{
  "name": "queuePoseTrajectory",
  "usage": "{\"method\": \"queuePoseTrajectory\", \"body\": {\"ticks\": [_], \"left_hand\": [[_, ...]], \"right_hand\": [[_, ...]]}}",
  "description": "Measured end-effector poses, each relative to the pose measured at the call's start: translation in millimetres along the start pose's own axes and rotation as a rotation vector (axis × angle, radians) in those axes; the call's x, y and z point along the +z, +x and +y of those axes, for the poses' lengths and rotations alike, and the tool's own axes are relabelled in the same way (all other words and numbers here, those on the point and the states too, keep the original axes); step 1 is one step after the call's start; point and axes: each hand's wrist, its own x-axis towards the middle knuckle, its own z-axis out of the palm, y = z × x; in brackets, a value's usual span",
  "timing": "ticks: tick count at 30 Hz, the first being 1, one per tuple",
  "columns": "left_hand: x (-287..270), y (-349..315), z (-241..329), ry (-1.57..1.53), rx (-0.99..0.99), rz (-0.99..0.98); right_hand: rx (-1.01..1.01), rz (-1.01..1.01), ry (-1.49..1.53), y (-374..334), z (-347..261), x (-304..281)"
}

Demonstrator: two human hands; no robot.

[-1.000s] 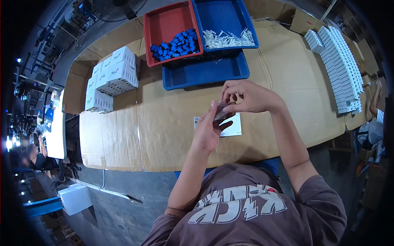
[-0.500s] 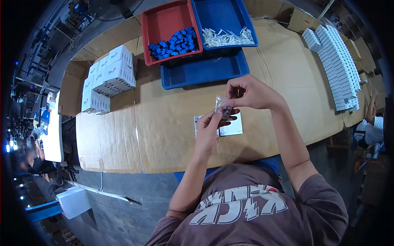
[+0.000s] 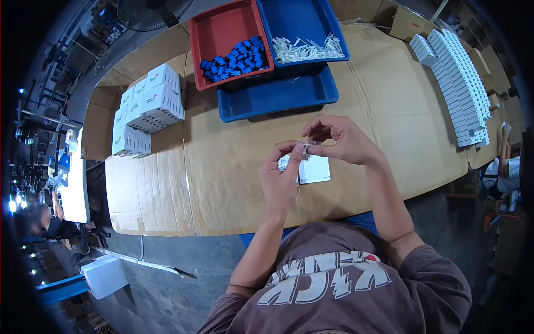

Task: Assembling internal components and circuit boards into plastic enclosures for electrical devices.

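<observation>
Both hands are raised over the near middle of the table, around a small clear plastic bag (image 3: 307,145). My left hand (image 3: 281,175) pinches it between thumb and fingers. From the other side my right hand (image 3: 349,143) also grips the bag, its thumb and fingers closed at its edge. The bag is seen nearly edge-on, and its contents are hard to make out. Just below the hands lies a flat white open box (image 3: 315,170) on the cardboard; my left hand hides part of its left side.
A red tray (image 3: 228,28) with blue plastic parts and a blue tray (image 3: 297,19) with white sticks stand at the back. Before them sits another blue tray (image 3: 278,97). White boxes are stacked at left (image 3: 147,108) and in a long row at right (image 3: 459,92).
The bag has turned from hanging upright to nearly flat between my hands. My right hand has come down slightly, and the fingers of my left hand have curled in.
</observation>
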Motion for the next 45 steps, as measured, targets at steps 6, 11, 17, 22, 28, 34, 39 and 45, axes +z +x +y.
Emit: {"method": "queuePoseTrajectory", "body": {"ticks": [6, 11, 17, 22, 28, 34, 39, 45], "left_hand": [[2.4, 2.3, -9.0, -0.083, 0.107, 0.057], [3.0, -0.1, -11.5, -0.088, 0.122, 0.079], [7.2, -5.1, -8.7, -0.087, 0.13, 0.11], [12.3, -6.5, -8.4, -0.102, 0.157, 0.119], [12.3, -11.3, -13.6, -0.009, 0.169, 0.142], [14.4, -14.9, -11.7, 0.037, 0.297, 0.151], [8.8, -11.2, -11.8, -0.036, 0.269, 0.129], [-4.4, -5.4, -13.5, -0.11, 0.153, 0.011]], "right_hand": [[0.125, 0.105, 0.268, -8.5, 19.3, 10.5], [0.023, 0.215, 0.371, -10.7, 33.2, 28.0], [-0.044, 0.232, 0.442, -10.7, 28.1, 31.7], [-0.045, 0.233, 0.504, -13.4, 30.9, 32.1], [-0.068, 0.203, 0.616, -16.3, 44.0, 36.2], [-0.114, 0.194, 0.637, -14.9, 47.3, 43.3], [-0.181, 0.245, 0.584, -12.0, 44.7, 46.4], [-0.13, 0.17, 0.451, -14.4, 31.6, 38.7]]}}
